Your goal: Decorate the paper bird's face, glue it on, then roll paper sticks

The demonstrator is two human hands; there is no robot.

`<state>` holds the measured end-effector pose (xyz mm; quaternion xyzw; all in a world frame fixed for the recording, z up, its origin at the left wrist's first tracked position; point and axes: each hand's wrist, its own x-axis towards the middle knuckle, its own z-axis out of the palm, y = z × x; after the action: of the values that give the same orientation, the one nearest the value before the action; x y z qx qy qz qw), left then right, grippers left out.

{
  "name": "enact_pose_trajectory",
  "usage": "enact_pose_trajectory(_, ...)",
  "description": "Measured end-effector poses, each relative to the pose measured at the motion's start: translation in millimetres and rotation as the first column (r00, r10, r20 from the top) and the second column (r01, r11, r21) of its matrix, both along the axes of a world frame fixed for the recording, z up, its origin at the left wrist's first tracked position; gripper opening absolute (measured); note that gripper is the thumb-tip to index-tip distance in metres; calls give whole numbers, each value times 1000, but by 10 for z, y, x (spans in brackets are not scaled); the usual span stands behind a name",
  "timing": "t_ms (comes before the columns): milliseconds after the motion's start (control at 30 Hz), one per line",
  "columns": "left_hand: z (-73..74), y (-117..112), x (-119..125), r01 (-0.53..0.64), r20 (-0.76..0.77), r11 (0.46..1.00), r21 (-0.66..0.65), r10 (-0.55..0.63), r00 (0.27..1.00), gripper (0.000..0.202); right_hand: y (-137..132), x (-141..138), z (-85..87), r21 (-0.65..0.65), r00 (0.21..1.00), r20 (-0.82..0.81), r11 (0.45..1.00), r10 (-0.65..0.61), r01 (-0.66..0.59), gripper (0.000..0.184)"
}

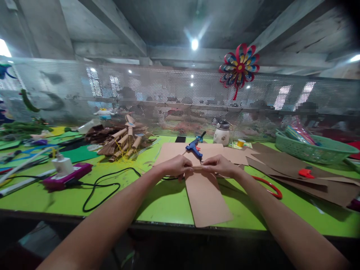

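Observation:
A long brown paper sheet (206, 198) lies on the green table (168, 202), its near end reaching the front edge. My left hand (176, 165) and my right hand (221, 165) are both closed on the sheet's far end, fingertips almost meeting over a rolled or folded edge. Just behind my hands a blue glue gun (194, 149) rests on more brown sheets (180, 152).
A pile of rolled brown paper tubes (123, 142) lies at back left. A purple power strip (67, 176) with a black cable (98, 187) sits left. Red scissors (270, 186), dark brown sheets (298, 172) and a green basket (315, 148) are right. A mesh screen (180, 97) stands behind.

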<state>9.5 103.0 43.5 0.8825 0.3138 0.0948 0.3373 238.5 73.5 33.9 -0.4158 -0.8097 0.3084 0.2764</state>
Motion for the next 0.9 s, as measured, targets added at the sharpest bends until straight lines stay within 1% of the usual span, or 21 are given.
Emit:
enact_pose_trajectory(133, -12, 23, 4, 12, 69, 1000, 2, -13, 998, 36, -5, -33, -8, 45, 1000, 16, 999, -26, 25, 38)
enact_pose_trajectory(233, -3, 53, -13, 57, 101, 997, -60, -50, 994, 37, 4, -7, 2, 49, 1000, 6, 999, -4, 4, 36)
enact_pose_trajectory(333, 11, 68, -31, 92, 121, 992, -85, -81, 989, 38, 13, 28, 6, 35, 1000, -17, 999, 5, -4, 34)
enact_pose_trajectory(433, 7, 68, -32, 86, 155, 992, -91, -71, 985, 36, 11, 37, -2, -1, 999, -40, 1000, 7, -7, 34)
enact_pose_trajectory(500, -9, 71, -30, 80, 168, 989, -121, -59, 984, 35, 0, 26, -5, -26, 1000, -23, 1000, 12, -12, 35)
enact_pose_trajectory(600, -33, 87, -31, 94, 167, 976, -199, -61, 984, 32, -21, -9, 3, 13, 998, 35, 999, 44, -44, 36)
enact_pose_trajectory(700, -46, 102, -31, 130, 160, 961, -244, -92, 983, 31, -40, -50, 13, 62, 997, 42, 996, 68, -70, 33)
enact_pose_trajectory(767, -43, 97, -22, 131, 178, 966, -223, -92, 980, 32, -47, -68, 14, 61, 998, 15, 996, 62, -63, 34)
enact_pose_trajectory(900, -4, 46, 14, 71, 251, 990, -120, -39, 967, 36, -53, -85, -4, 11, 995, -89, 999, 51, -50, 37)
